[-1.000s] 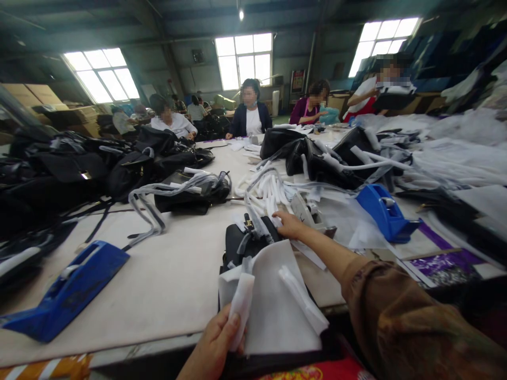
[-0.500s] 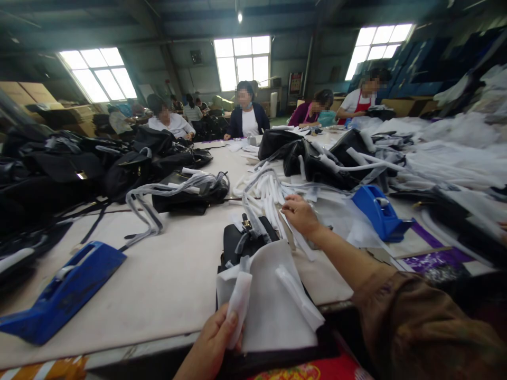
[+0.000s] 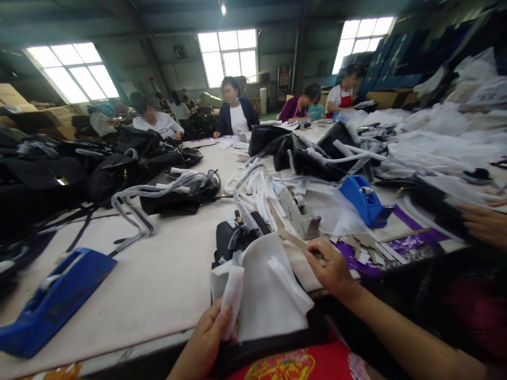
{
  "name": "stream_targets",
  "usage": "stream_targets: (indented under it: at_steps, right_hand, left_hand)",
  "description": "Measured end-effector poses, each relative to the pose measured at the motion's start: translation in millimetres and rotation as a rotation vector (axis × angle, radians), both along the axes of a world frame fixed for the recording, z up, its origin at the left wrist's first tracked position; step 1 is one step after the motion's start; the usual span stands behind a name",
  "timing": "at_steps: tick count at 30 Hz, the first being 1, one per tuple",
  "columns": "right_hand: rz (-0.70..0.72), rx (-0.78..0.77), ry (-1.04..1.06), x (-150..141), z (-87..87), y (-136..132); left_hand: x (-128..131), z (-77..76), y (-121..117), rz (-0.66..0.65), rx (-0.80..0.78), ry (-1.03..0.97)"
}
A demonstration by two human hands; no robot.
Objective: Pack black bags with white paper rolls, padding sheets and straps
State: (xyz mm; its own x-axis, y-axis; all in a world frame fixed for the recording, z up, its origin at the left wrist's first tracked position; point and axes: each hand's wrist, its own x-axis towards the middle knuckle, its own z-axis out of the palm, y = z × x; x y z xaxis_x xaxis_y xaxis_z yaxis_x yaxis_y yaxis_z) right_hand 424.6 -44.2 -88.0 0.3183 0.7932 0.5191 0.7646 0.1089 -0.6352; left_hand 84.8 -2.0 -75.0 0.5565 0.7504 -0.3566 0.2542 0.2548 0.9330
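At the table's front edge lies a black handbag (image 3: pixel 225 238), with a white foam sheet (image 3: pixel 263 301) over its near side. My left hand (image 3: pixel 209 330) is closed around a white foam-wrapped piece (image 3: pixel 233 301), which looks like a padded strap or handle, at the sheet's left edge. Clear wrapping covers the gold-coloured fitting at the bag's top. To the right of the bag, my right hand (image 3: pixel 332 269) pinches the near end of a narrow beige cardboard strip (image 3: pixel 293 239). Another folded white foam piece (image 3: pixel 291 285) rests on the sheet.
Tape dispensers stand around: a blue one (image 3: pixel 59 301) at left, a grey-white one (image 3: pixel 299 214) beyond my right hand, another blue one (image 3: pixel 366 200) at right. White foam tubes (image 3: pixel 261 187) and black bags (image 3: pixel 301 153) fill the middle. A co-worker's hand (image 3: pixel 487 224) reaches in at right.
My right hand has drawn back toward me from the foam tubes, bringing the cardboard strip and uncovering the grey-white dispenser. My left hand keeps its grip. A co-worker's hand now shows at right.
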Motion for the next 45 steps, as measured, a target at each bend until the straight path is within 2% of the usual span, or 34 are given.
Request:
stream_targets:
  at_steps: [4,6,9,12,18,22,30,39,45]
  right_hand:
    - [-0.153,-0.290,0.042,7.3,-25.3,-21.6]
    - [-0.127,-0.357,-0.109,11.7,-28.3,-29.9]
    - [-0.070,-0.394,-0.359,13.4,-23.8,-32.6]
    - [-0.063,-0.461,-0.423,7.1,-14.6,-18.1]
    - [-0.043,-0.724,-0.406,-8.5,-8.2,37.3]
    - [0.006,-0.751,-0.362,-3.3,-13.0,56.9]
    - [0.114,-0.764,-0.200,18.9,-6.9,57.7]
    - [0.103,-0.754,-0.114,24.2,-13.7,56.9]
    - [0.077,-0.742,-0.168,21.9,-12.0,59.8]
  left_hand:
    - [1.1,-0.9,-0.6,0.001,-0.032,-0.018]
    - [1.1,-2.6,-0.8,0.015,-0.047,-0.021]
    - [1.1,-4.3,-1.2,0.031,-0.058,-0.027]
    - [2.6,-2.5,-1.3,0.030,-0.053,-0.027]
    - [6.7,2.9,-1.3,0.060,-0.070,-0.006]
    - [5.1,-0.7,-2.1,0.056,-0.072,-0.015]
    - [5.5,0.4,-4.0,0.075,-0.055,-0.018]
    - [7.9,4.4,-4.8,0.104,-0.107,-0.035]
    - [10.4,7.7,-4.9,0.105,-0.107,-0.024]
